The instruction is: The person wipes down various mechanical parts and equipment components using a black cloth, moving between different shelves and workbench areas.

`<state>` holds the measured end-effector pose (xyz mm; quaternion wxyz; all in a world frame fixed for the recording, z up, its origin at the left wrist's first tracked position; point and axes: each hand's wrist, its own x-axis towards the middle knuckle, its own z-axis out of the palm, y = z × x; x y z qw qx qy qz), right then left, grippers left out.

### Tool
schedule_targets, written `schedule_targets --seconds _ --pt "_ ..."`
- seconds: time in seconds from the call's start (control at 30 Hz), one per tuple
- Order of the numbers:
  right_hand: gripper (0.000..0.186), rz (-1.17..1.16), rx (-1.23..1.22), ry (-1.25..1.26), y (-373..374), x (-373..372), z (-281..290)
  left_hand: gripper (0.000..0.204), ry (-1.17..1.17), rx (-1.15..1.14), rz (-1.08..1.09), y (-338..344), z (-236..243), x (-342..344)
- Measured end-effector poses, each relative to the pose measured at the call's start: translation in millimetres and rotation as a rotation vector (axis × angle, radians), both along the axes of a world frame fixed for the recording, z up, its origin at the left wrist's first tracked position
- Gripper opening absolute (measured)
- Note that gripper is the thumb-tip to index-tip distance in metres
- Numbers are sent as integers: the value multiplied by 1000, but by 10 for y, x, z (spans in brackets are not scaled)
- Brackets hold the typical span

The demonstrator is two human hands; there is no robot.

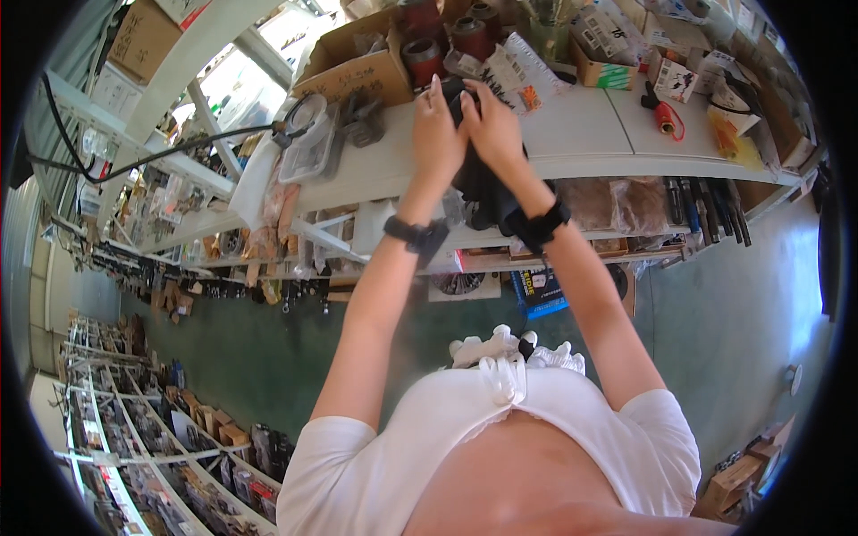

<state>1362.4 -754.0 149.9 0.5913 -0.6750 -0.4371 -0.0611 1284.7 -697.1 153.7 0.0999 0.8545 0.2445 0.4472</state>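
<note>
Both arms stretch forward over the upper board of a shelf [585,125]. My left hand [437,134] and my right hand [494,128] come together around a dark black object [454,88], fingers closed on it from either side. Its exact kind is hidden by the fingers. Below the wrists, a limp black piece [481,186] hangs over the shelf's front edge; whether it belongs to the held object I cannot tell. Just beyond the hands stand dark red cylindrical parts [424,61] and a white printed packet [518,71].
An open cardboard box [357,76] and a clear plastic tub [309,156] stand left of the hands. A black cable [206,140] crosses from the left. Rightward lie a red tool [664,117] and small boxes [672,79]. Bagged parts [617,204] fill the lower shelf.
</note>
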Motion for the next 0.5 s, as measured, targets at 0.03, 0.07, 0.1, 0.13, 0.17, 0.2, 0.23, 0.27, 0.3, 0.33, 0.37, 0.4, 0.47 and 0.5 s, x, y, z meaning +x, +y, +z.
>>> schedule_targets --seconds 0.03,0.07,0.1,0.13,0.17,0.2,0.23,0.27,0.3,0.33,0.37,0.4,0.47,0.5 --pt "31 68 -83 37 4 85 39 65 -21 -9 49 -50 -6 47" --pt "32 115 -103 79 35 148 67 63 13 -10 76 -49 -13 68" --pt "30 137 -72 90 29 151 57 64 -25 12 44 -53 -29 76" --pt "27 152 -30 113 3 117 31 65 -32 40 58 -62 -62 78" --pt "25 168 15 134 -11 66 5 66 -41 70 73 -57 -79 71" --pt "25 177 17 132 -10 19 0 66 -43 74 81 -45 -91 61" --pt "21 128 52 104 -6 -29 -2 65 -71 76 67 -31 -102 47" --pt "17 67 83 81 -26 -41 -14 65 -95 73 41 -48 -107 59" --pt "17 64 82 83 -45 -40 -26 65 -94 73 38 -57 -106 76" --pt "15 -27 126 6 -67 -31 -40 66 -92 121 33 -61 -102 95" --pt "14 -112 173 -72 -75 -34 -46 67 -92 172 34 -65 -81 88" --pt "13 -159 196 -102 -60 -40 -71 71 -70 137 -18 -57 -58 52" --pt "12 -160 244 -100 -91 -75 -88 75 -46 175 -61 -12 -15 -32" --pt "12 -165 289 -99 -117 -92 -102 79 -23 211 -108 -6 -10 -53"
